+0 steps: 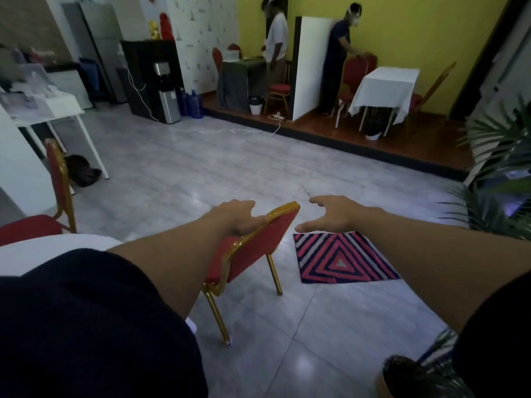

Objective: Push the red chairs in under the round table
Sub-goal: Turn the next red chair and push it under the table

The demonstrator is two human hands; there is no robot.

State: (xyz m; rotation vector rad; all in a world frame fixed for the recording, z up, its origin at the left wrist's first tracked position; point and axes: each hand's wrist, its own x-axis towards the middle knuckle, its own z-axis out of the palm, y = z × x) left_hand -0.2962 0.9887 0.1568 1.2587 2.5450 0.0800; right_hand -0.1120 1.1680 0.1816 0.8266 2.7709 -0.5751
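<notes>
A red chair [258,248] with a gold frame stands just in front of me, its backrest toward me. My left hand [238,216] grips the top left of that backrest. My right hand [333,214] hovers open, fingers spread, just right of the backrest's top corner and not touching it. The round table [57,251], under a white cloth, shows at the lower left, partly hidden by my left sleeve. A second red chair [54,193] stands at the table's far left side, facing it.
A striped red and navy mat [342,258] lies on the grey tiles right of the chair. Potted palms [494,173] stand at the right. A white table [54,110] is at the left. Two people stand by tables on a raised platform [373,139] at the back.
</notes>
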